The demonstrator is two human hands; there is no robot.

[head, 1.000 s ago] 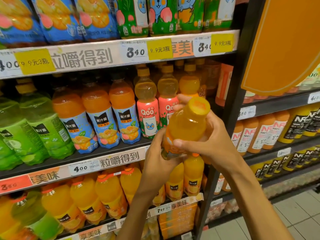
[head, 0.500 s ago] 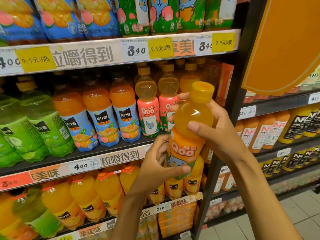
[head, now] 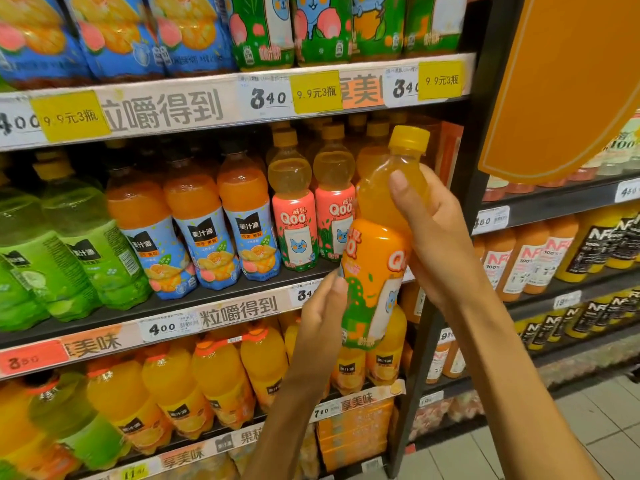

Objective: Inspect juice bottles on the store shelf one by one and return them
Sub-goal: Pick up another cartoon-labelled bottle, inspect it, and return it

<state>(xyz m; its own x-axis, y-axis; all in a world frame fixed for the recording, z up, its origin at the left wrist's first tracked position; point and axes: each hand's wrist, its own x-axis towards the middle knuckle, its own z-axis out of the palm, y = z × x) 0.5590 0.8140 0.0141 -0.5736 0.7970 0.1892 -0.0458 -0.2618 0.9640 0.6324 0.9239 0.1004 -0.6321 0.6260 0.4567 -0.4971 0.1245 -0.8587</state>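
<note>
The right hand [head: 440, 237] grips the upper body of an orange juice bottle [head: 375, 271], thumb across its front; the left hand [head: 322, 306] holds its lower label, before the shelf [head: 207, 299].

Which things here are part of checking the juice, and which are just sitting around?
Part of the job:
- orange-labelled Qoo juice bottle with yellow cap
- left hand, holding it low
- right hand, gripping its neck
- pink-labelled Qoo bottles on the black shelf

Just sitting around:
- green juice bottles
- yellow price tags
- orange hanging sign
</note>
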